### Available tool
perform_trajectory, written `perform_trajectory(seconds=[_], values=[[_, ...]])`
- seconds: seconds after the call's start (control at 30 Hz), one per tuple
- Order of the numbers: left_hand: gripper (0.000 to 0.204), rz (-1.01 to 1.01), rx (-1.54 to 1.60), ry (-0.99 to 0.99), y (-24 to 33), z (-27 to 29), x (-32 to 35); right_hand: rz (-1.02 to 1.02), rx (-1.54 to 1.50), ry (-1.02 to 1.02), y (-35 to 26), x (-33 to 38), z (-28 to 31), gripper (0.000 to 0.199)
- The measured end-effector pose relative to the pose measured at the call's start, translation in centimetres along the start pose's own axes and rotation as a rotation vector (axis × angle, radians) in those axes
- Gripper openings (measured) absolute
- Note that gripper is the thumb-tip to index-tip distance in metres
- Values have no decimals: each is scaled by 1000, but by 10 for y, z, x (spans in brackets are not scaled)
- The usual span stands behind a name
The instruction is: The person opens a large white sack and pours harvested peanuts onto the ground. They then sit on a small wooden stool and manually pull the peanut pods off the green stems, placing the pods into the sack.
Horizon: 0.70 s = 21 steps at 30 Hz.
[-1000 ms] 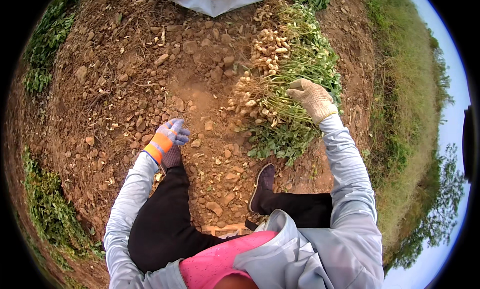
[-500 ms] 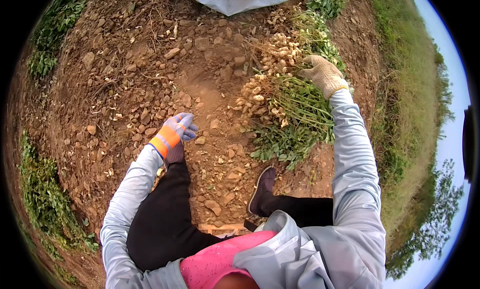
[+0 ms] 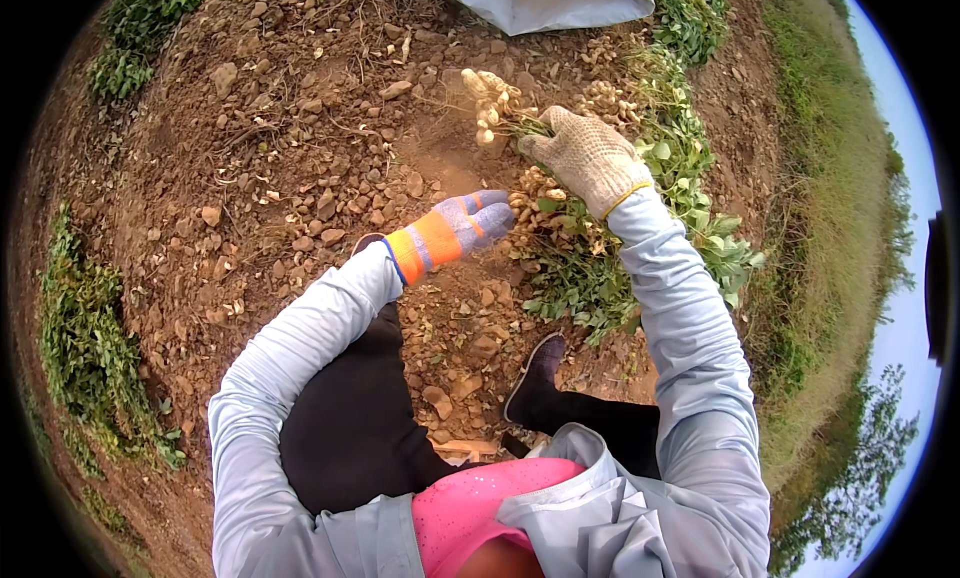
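My right hand (image 3: 590, 160), in a cream knitted glove with a yellow cuff, is closed around the stems of a peanut plant (image 3: 490, 106). Its cluster of pale pods sticks out to the left of the fingers, lifted off the ground, and leafy stems trail out to the right behind the hand. My left hand (image 3: 452, 233), in an orange and grey glove, is below and left of the pods with fingers stretched out and nothing visible in them. Beneath and beside my right hand lies a heap of pulled peanut plants (image 3: 585, 278), partly hidden by that hand and forearm.
A whitish sack (image 3: 550, 6) lies at the far edge. Stony brown soil (image 3: 290, 178) spreads across the left and middle. More green plants (image 3: 95, 353) lie in a row at the left. Tall grass (image 3: 830, 228) borders the right. My shoe (image 3: 535, 373) rests near the heap.
My right hand has drawn a peanut plant up from the heap and moved left with it. My left hand has moved right, toward the pods. The view has shifted slightly.
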<state>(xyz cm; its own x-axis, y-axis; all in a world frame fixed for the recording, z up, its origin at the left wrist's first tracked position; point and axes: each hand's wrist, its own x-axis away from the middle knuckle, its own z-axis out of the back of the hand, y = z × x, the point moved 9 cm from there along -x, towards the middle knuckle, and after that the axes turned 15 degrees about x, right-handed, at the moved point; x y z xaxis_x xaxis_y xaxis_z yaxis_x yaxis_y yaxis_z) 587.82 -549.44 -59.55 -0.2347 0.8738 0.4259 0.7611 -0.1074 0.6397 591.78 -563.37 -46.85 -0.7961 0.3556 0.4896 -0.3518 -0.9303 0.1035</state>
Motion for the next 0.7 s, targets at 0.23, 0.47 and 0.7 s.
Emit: perform_trajectory(seconds=[0.23,0.47,0.7], values=[[33,11,503,290,-7,56,0,-29,-160,90,-67,38,-84,40],[29,-187,612,345,4,72,20,-5,-482,8,-104,66,-112,45],[34,-197,496,105,10,51,18,-32,-1464,-25,-43,17,-93,66]])
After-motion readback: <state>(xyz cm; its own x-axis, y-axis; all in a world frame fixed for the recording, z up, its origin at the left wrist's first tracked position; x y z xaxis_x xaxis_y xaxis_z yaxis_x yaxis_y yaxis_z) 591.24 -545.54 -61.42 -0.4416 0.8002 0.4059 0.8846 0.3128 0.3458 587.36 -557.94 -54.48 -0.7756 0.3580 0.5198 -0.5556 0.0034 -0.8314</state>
